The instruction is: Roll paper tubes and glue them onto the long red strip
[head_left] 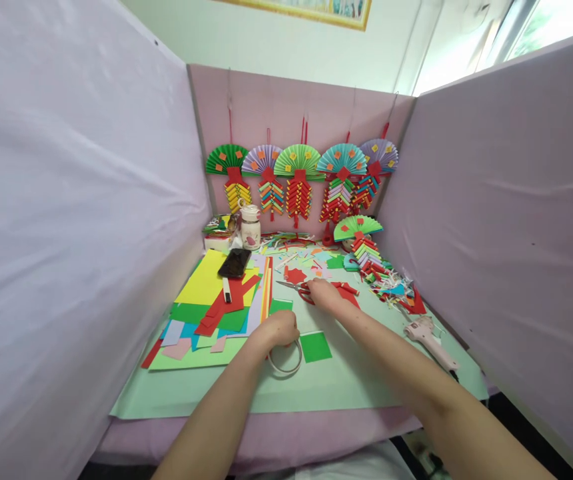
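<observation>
My left hand [282, 327] is closed on the upper rim of a roll of tape [286, 373], which stands over the pale green sheet near the front. Beside the roll lies a green paper square [316, 347]; another green piece [281, 305] shows just behind my left hand. Farther back, my right hand [322, 293] has its fingers closed at the red handles of a pair of scissors [290, 286]. The blades point left. Red paper [347, 297] and small red rolls lie around my right hand, which hides part of them.
Stacked coloured paper [201, 280] and a black phone [235, 263] lie at left. A lidded jar [250, 230] stands behind. A hot glue gun [431, 343] and paper scraps [391, 287] are at right. Several fan ornaments [300, 162] hang on the back panel between fabric walls.
</observation>
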Action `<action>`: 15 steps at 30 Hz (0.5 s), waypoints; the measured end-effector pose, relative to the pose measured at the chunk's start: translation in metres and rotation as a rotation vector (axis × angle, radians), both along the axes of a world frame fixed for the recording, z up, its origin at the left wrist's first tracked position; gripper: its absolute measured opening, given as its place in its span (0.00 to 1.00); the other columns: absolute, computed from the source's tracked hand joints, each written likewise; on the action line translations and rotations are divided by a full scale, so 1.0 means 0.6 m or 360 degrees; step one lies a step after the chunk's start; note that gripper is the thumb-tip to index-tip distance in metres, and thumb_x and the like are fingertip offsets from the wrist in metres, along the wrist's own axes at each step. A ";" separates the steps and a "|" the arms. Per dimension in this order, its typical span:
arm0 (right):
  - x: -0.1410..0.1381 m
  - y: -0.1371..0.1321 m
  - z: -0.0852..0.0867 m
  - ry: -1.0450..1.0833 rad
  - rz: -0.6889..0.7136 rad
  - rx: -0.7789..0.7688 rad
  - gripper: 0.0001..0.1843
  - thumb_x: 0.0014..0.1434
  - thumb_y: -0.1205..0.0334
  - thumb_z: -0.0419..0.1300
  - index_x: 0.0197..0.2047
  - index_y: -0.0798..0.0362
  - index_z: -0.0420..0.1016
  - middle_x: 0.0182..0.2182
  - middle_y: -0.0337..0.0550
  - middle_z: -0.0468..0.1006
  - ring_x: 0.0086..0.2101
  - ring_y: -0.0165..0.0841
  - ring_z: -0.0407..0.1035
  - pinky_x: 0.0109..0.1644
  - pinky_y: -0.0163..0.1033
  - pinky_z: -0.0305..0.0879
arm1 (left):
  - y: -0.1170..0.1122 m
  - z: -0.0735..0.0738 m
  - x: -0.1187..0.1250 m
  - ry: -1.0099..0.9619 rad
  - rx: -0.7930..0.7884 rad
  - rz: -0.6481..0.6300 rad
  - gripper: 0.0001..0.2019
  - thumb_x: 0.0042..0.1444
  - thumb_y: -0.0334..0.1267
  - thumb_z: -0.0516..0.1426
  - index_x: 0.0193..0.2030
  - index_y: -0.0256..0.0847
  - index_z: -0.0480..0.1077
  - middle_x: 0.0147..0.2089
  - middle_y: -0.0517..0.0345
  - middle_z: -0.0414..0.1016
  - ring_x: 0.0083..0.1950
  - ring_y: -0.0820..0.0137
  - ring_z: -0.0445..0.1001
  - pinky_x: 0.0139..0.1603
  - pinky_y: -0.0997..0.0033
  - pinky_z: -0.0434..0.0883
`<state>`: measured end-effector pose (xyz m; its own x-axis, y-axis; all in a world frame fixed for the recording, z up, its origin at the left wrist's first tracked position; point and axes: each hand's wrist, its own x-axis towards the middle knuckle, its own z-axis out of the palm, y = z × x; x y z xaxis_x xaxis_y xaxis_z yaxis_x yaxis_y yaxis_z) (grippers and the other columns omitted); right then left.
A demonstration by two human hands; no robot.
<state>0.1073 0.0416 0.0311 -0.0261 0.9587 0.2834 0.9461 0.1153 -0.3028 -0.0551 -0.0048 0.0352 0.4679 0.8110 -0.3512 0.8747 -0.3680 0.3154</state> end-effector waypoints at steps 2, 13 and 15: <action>0.000 0.000 -0.004 -0.0094 0.0102 -0.0077 0.04 0.54 0.69 0.60 0.32 0.59 0.76 0.33 0.47 0.77 0.33 0.30 0.67 0.36 0.33 0.53 | 0.001 -0.001 0.000 0.0023 0.0006 0.0000 0.09 0.44 0.33 0.54 0.25 0.36 0.75 0.29 0.47 0.78 0.28 0.67 0.73 0.27 0.73 0.63; 0.102 -0.199 -0.006 -0.0115 0.0214 -0.0480 0.10 0.61 0.58 0.51 0.37 0.55 0.67 0.30 0.45 0.75 0.29 0.32 0.68 0.29 0.33 0.51 | 0.001 0.003 0.001 -0.0038 -0.0046 -0.0023 0.09 0.42 0.32 0.52 0.22 0.35 0.74 0.26 0.49 0.76 0.25 0.70 0.70 0.23 0.73 0.59; 0.118 -0.234 -0.010 -0.0038 0.0278 -0.0504 0.08 0.61 0.58 0.51 0.36 0.54 0.66 0.28 0.42 0.74 0.27 0.31 0.66 0.28 0.33 0.50 | 0.004 0.001 -0.001 -0.0069 -0.0070 -0.0027 0.09 0.42 0.32 0.51 0.22 0.36 0.74 0.26 0.50 0.76 0.24 0.70 0.69 0.23 0.73 0.59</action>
